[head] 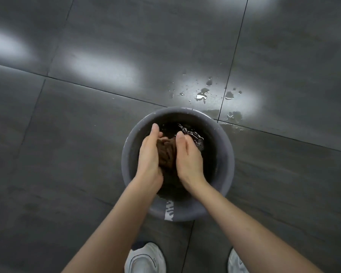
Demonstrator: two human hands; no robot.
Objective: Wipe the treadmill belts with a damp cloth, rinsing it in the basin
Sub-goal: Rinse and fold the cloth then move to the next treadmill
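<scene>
**Surface and Material Findings**

Basin (177, 115): grey plastic, smooth, with a dull sheen; a white printed band (169, 211) on the near wall.
Cloth (166, 152): brown fabric, ribbed, soaked.
Water (191, 133): dark, with glossy highlights.
Floor tiles (87, 154): dark grey, smooth, satin finish reflecting lights; shiny puddles (202, 95) on them.
Shoe (144, 259): white, smooth upper.

Basin (227, 150): plain mid-grey outside and on the rim, the inside near black under the water. A white strip (169, 210) with grey lettering runs down the near wall. Cloth (166, 152): uniform brown. Floor (67, 134): dark grey tiles, faintly streaked, thin black joints, pale white glare patches. Shoes (144, 259): white, one with a dark navy collar.
</scene>
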